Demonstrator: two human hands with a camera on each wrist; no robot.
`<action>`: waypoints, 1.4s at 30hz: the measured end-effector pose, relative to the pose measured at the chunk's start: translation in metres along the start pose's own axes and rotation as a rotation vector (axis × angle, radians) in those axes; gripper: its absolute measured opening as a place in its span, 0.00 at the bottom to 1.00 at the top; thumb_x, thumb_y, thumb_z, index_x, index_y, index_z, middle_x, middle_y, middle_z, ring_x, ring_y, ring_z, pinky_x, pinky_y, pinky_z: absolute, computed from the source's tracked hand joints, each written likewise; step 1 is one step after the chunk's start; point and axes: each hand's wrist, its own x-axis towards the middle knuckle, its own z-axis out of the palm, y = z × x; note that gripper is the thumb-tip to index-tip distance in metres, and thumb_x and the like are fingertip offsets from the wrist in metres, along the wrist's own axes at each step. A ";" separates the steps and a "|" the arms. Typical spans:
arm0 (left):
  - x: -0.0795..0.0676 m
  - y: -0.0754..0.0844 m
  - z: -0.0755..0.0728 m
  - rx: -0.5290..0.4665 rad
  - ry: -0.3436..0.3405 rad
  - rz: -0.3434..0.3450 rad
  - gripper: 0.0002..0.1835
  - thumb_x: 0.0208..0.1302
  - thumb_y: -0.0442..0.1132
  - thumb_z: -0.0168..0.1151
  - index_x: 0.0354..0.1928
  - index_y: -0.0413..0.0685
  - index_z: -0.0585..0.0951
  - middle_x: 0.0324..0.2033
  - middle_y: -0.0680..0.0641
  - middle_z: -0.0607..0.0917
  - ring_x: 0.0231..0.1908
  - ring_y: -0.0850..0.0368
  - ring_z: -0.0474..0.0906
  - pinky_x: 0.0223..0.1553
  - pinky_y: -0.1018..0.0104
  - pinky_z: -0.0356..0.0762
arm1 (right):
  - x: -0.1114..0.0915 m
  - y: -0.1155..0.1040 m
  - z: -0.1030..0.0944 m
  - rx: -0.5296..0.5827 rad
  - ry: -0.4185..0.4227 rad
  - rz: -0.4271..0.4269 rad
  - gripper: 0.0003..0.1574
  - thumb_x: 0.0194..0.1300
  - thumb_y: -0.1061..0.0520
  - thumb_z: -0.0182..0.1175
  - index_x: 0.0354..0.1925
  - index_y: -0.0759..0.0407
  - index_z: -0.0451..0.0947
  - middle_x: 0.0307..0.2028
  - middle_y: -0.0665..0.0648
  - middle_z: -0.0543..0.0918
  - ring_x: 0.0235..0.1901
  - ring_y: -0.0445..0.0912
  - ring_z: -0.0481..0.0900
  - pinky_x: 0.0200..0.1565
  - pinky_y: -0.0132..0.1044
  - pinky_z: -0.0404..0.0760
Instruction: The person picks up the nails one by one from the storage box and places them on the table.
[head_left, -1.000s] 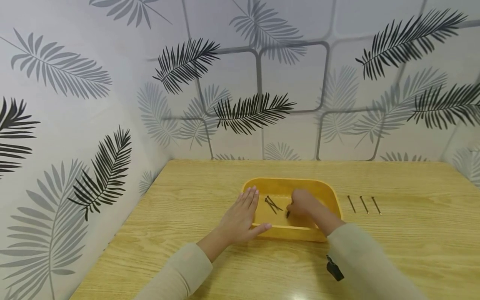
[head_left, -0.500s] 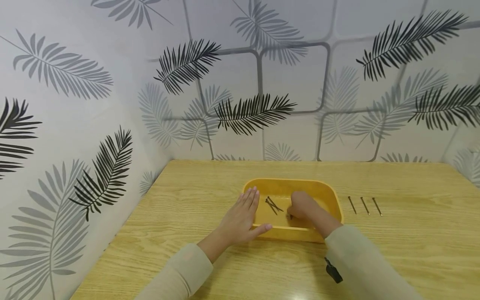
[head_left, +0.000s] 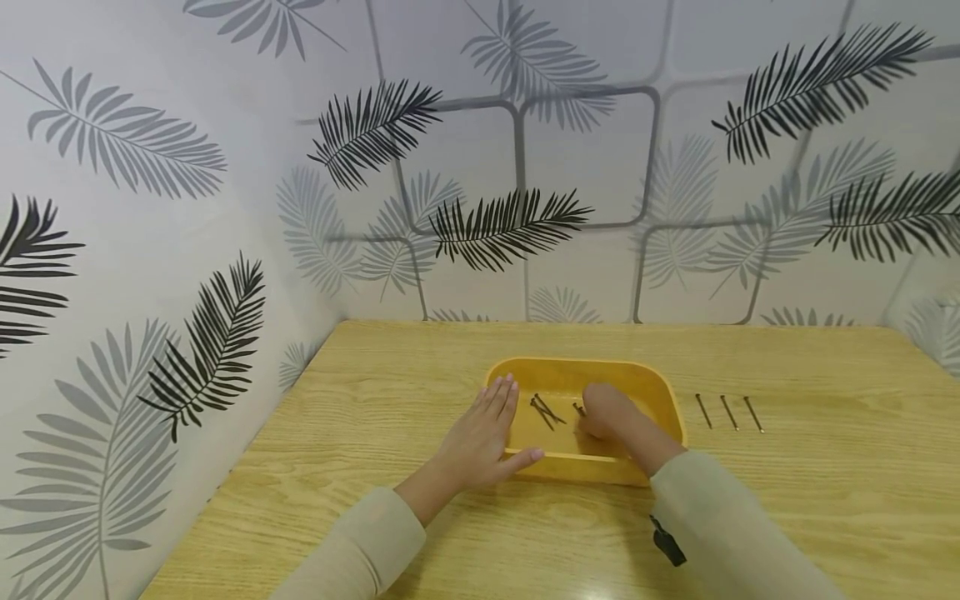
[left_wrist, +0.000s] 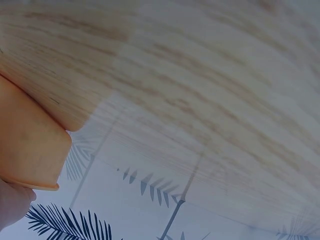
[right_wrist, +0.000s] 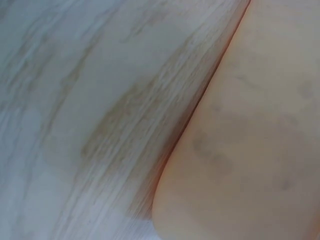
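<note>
Nail ends (head_left: 578, 409) have shifted farther forward, just left of the curled right hand (head_left: 609, 410), whether pinched I cannot tell, so best let the straight-fingered left hand (head_left: 480, 429) steady the tray (head_left: 592, 469) around the grip.

Tray (head_left: 585, 471) on the desk (head_left: 375, 375), two nails (head_left: 552, 413) inside it.
The tray sits below and right of the frame's centre, the left hand (head_left: 480, 433) along its left end, the right hand (head_left: 609, 408) in its right half. The two nails lie between, further nail heads (head_left: 578, 409) beside the right hand. Three loose nails (head_left: 729, 412) lie rightward; the wall (head_left: 480, 158) stands behind.
</note>
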 end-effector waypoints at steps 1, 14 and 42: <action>0.000 0.000 0.000 -0.001 -0.001 0.000 0.60 0.52 0.75 0.03 0.69 0.30 0.49 0.70 0.34 0.51 0.72 0.45 0.44 0.71 0.55 0.48 | 0.000 0.000 0.000 -0.009 0.002 -0.008 0.09 0.54 0.65 0.56 0.20 0.63 0.68 0.18 0.54 0.66 0.21 0.45 0.62 0.23 0.33 0.64; 0.000 0.000 0.000 0.000 -0.007 -0.002 0.60 0.52 0.75 0.03 0.69 0.30 0.48 0.70 0.34 0.51 0.72 0.44 0.44 0.71 0.54 0.48 | 0.001 0.005 0.003 -0.027 0.051 -0.062 0.07 0.52 0.66 0.56 0.20 0.64 0.69 0.18 0.55 0.68 0.20 0.46 0.63 0.24 0.35 0.66; 0.001 0.001 0.000 -0.012 -0.013 -0.007 0.61 0.51 0.76 0.03 0.69 0.29 0.48 0.71 0.34 0.49 0.72 0.43 0.43 0.71 0.55 0.46 | -0.012 0.020 -0.025 0.129 0.114 -0.079 0.30 0.55 0.66 0.56 0.07 0.50 0.52 0.08 0.44 0.49 0.13 0.37 0.46 0.19 0.27 0.52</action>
